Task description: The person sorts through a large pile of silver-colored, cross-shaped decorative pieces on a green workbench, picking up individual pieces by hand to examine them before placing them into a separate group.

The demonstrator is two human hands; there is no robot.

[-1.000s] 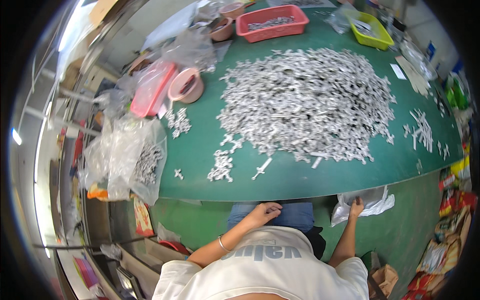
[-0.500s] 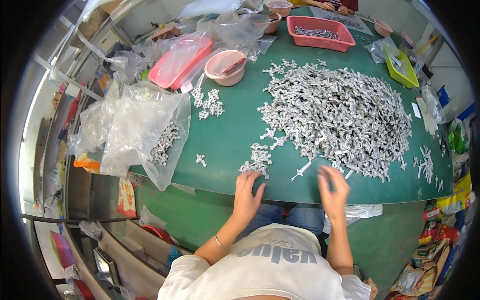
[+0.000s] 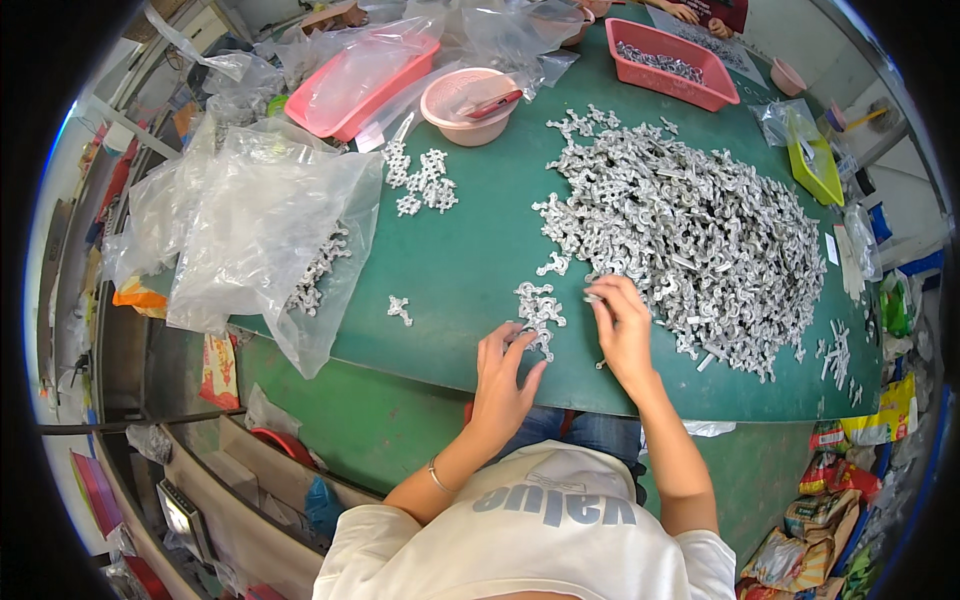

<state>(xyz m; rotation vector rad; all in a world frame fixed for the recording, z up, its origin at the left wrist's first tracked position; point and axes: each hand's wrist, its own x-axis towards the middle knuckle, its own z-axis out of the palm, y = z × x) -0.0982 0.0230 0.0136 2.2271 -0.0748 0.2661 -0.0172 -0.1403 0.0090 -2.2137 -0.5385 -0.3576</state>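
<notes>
A large heap of small grey metal castings (image 3: 690,240) covers the right half of the green table (image 3: 460,260). My right hand (image 3: 625,335) is at the heap's near left edge, thumb and fingertips pinched on one small metal casting (image 3: 592,292), mostly hidden by the fingers. To its left, my left hand (image 3: 505,380) rests by the table's front edge, thumb apart from the curved fingers. Its fingertips touch the near end of a small cluster of castings (image 3: 540,308). One casting (image 3: 400,310) lies alone further left.
Clear plastic bags (image 3: 270,230) cover the left side, with castings partly under them. Beyond are another small group of castings (image 3: 430,180), a pink bowl (image 3: 468,130), a pink tray (image 3: 340,120), a pink basin with metal parts (image 3: 700,95) and a yellow-green basket (image 3: 815,165). Another person's hands (image 3: 720,28) are at the far edge.
My right hand has moved left and away from me to the heap's edge, and its fingers have closed on a casting. My left hand stays by the small cluster. The view has shifted slightly.
</notes>
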